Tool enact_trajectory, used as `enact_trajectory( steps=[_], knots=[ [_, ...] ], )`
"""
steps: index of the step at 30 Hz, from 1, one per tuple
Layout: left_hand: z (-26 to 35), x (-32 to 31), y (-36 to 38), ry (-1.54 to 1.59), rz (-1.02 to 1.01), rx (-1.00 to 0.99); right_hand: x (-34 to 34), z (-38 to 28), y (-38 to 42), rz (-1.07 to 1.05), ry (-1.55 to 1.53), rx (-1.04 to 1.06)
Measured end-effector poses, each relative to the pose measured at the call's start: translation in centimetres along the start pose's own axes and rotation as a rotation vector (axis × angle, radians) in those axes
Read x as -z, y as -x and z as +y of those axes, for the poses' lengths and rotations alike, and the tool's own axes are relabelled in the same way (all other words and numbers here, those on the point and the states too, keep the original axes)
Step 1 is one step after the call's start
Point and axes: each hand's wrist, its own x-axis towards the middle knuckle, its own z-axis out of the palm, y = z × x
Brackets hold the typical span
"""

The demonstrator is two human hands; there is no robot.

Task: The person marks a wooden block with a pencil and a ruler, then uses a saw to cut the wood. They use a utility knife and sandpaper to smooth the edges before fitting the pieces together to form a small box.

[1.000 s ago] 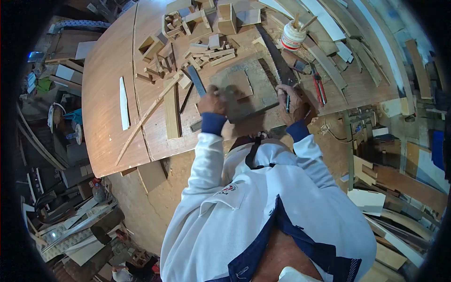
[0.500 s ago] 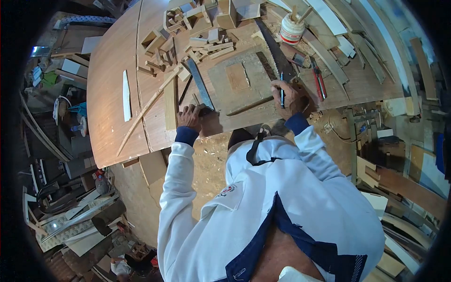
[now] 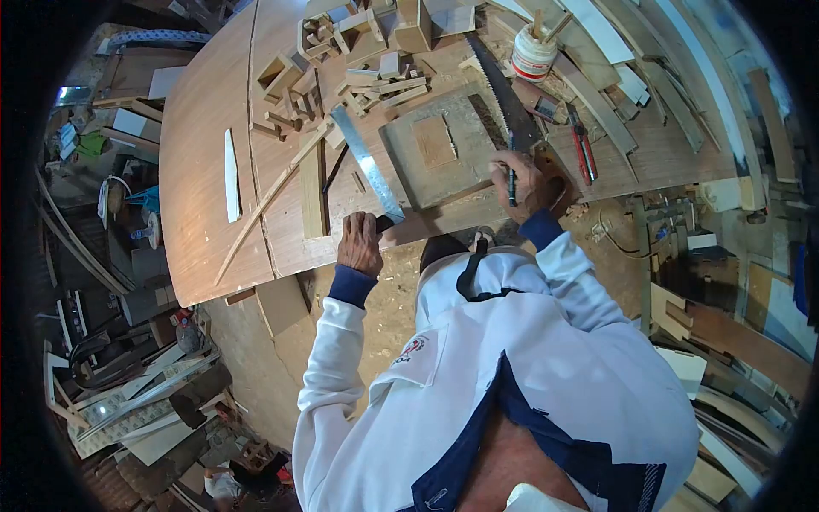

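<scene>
At the table's front edge my left hand (image 3: 361, 242) is closed round the dark handle of a metal try square (image 3: 367, 160), whose blade points away to the upper left. My right hand (image 3: 519, 183) grips a dark pen (image 3: 511, 171), held upright beside the handle end of a handsaw (image 3: 503, 92). Between the hands lies a square board (image 3: 401, 160) with a small wooden piece (image 3: 434, 142) on it. Left of the square, a pale wood strip (image 3: 313, 192) lies flat, with a thin dark stick beside it.
Small wood offcuts (image 3: 388, 85) and little wooden boxes (image 3: 358, 32) cover the back of the table (image 3: 200, 171). A white glue tub (image 3: 533, 55) stands at the back right. Red pliers-like tool (image 3: 582, 147) and long strips lie at right. A person is partly visible at lower left.
My left hand has moved slightly right and nearer me, and the square has tilted and shifted with it. My right hand still holds the pen in nearly the same place.
</scene>
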Motion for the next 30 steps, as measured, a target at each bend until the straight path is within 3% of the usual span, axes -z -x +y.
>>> enact_trajectory(
  steps=[5, 11, 23, 26, 28, 30],
  knots=[
    [2.8, 0.2, -3.7, 0.015, -0.006, -0.116, -2.4, 0.1, -3.7, -0.244, 0.191, 0.251],
    [4.5, -1.2, -7.4, -0.052, -0.038, -0.202, -2.0, 1.1, -6.2, -0.213, 0.120, 0.271],
    [4.2, -2.6, -9.1, 0.004, -0.153, -0.110, -4.1, 0.4, -3.3, -0.294, 0.118, 0.250],
    [5.0, -1.0, -9.7, 0.087, -0.063, -0.058, -4.5, 0.7, -3.1, -0.244, 0.073, 0.237],
    [4.8, -1.0, -10.6, 0.042, 0.030, -0.167, -4.5, 0.4, -3.1, -0.235, 0.064, 0.224],
    [4.0, -2.0, -11.4, 0.068, -0.034, -0.176, -4.4, 0.2, -3.1, -0.219, 0.042, 0.147]
  ],
)
